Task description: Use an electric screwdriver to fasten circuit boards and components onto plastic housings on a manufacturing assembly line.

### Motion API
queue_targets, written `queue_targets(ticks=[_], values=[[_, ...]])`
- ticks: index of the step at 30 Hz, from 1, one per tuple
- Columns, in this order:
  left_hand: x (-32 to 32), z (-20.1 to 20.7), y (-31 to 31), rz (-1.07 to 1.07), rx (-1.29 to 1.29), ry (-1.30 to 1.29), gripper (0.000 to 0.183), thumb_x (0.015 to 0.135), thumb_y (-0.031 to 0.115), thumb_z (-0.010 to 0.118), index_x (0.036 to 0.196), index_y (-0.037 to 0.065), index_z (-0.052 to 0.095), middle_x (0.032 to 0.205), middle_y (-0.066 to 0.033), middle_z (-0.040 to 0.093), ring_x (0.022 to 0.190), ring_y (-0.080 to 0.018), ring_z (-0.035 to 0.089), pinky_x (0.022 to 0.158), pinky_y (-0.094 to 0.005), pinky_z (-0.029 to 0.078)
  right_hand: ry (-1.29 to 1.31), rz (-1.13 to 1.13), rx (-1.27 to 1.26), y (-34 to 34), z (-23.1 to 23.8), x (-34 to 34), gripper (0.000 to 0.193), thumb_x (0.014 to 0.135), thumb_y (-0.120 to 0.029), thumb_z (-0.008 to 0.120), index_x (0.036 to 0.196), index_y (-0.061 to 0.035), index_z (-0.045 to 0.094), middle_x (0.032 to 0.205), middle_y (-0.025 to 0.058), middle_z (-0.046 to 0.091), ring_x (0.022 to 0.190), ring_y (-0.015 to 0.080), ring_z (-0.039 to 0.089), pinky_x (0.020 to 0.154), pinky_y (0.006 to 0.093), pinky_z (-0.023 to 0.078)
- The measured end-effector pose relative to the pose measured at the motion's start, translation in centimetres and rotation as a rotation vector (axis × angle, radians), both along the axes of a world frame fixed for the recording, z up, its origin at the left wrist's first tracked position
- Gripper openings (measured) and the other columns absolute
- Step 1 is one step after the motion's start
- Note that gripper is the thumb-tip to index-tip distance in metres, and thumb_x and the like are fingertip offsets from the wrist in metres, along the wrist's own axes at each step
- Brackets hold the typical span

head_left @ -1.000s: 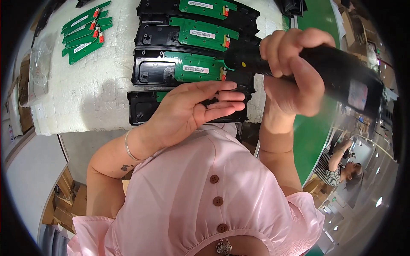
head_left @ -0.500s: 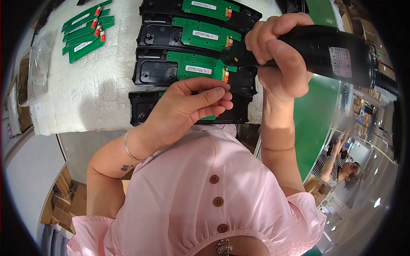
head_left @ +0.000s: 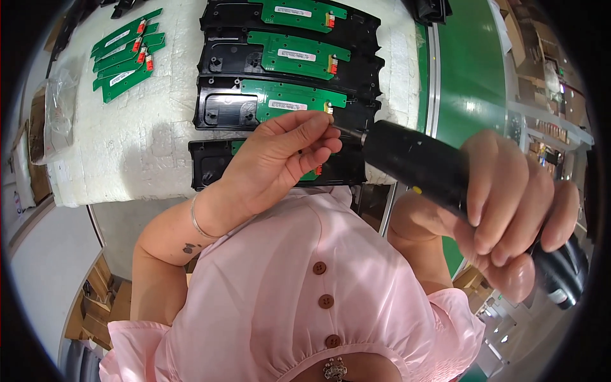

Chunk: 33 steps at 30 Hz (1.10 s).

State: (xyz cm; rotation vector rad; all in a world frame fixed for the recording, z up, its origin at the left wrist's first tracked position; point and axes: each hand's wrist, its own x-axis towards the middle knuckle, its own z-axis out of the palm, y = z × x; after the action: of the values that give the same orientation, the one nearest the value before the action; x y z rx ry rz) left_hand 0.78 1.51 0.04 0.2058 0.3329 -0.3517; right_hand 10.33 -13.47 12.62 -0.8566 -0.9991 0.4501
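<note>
My right hand (head_left: 509,204) is wrapped round a black electric screwdriver (head_left: 414,156), held tilted at the right with its nose toward the left. Its thin metal bit (head_left: 347,130) reaches the fingertips of my left hand (head_left: 273,156). The thumb and fingers there are pinched together at the bit's tip; anything small between them is hidden. Under and beyond my left hand, black plastic housings (head_left: 223,112) lie in a row, each with a green circuit board (head_left: 289,95) carrying a white label and a small red-and-white connector. My left hand partly covers the nearest housing (head_left: 210,164).
A white foam-like work surface (head_left: 153,140) bears the housings. Several loose green circuit boards (head_left: 124,79) overlap at the far left, near a clear plastic bag (head_left: 58,118). More black parts (head_left: 433,9) stand at the far right corner, beside a green floor (head_left: 474,70).
The screwdriver has swung from pointing over the housings down to my left fingertips, and my right hand has moved right and nearer. My left hand stays pinched in nearly the same place.
</note>
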Motion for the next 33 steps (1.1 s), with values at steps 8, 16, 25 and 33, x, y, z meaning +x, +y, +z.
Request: queue_targets(ticks=[8,16,25,33], values=[[0.0,0.5,-1.3,-0.048,-0.105,-0.028,0.024,0.086,0.021,0.053,0.099,0.000,0.055,0.092,-0.0083,0.058,0.087,-0.0146,0.057,0.076,-0.0225,0.048,-0.110,0.082,0.015,-0.5,-0.7,0.5,0.028,0.062,-0.005,0.055,0.087,-0.0106,0.043,0.061,-0.0075,0.051,0.053,0.0046,0.049,0.056,0.0187,0.037],[0.0,0.8,-1.0,-0.149,0.050,0.072,0.037,0.093,0.014,0.035,0.122,-0.009,0.032,0.110,-0.0235,0.050,0.105,-0.0299,0.051,0.087,-0.0285,0.047,0.019,-0.525,-0.141,0.2,-5.7,2.1,0.028,0.065,-0.006,0.041,0.092,-0.0023,0.048,0.055,0.0026,0.036,0.047,0.0125,0.034,0.055,0.0305,0.033],[-0.5,0.9,-0.3,-0.212,0.133,-0.019,0.020,0.092,0.015,0.038,0.089,-0.001,0.049,0.084,-0.0130,0.059,0.080,-0.0213,0.062,0.063,-0.0221,0.053,0.028,-0.552,-0.195,0.4,-6.3,2.4,0.028,0.065,-0.006,0.041,0.091,-0.0024,0.048,0.056,0.0036,0.038,0.047,0.0128,0.034,0.053,0.0308,0.034],[-0.2,0.7,-0.1,-0.184,0.276,-0.016,0.026,0.093,0.017,0.038,0.107,-0.002,0.049,0.077,-0.0057,0.057,0.057,-0.0058,0.046,0.053,-0.0136,0.039,-0.011,-0.467,-0.240,1.1,-6.7,3.2,0.021,0.064,-0.006,0.043,0.085,-0.0023,0.045,0.055,0.0042,0.037,0.046,0.0131,0.034,0.052,0.0304,0.035]])
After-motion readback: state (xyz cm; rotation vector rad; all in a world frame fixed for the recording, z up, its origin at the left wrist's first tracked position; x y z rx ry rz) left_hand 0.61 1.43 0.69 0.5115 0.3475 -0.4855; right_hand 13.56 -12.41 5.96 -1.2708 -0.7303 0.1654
